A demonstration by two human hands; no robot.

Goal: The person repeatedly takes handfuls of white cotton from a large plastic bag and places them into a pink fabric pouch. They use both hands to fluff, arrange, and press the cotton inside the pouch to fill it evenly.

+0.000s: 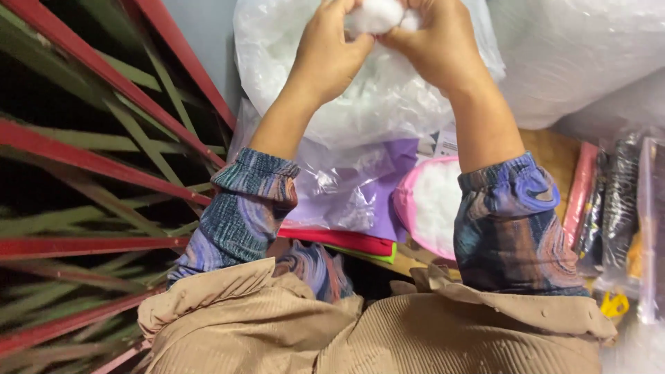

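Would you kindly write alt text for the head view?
Left hand and right hand grip a clump of white stuffing above a clear plastic bag of more filling. A pink-rimmed fabric piece lies below, red metal bars at left.

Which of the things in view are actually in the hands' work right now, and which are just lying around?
In use:
left hand and right hand, both gripping the white stuffing clump
clear plastic bag of stuffing beneath them

Lying about:
pink-rimmed stuffed piece
purple sheet
red and green sheets
dark packets

Wooden table (547, 149) bears coloured sheets (339, 241), plastic bags (346, 187).
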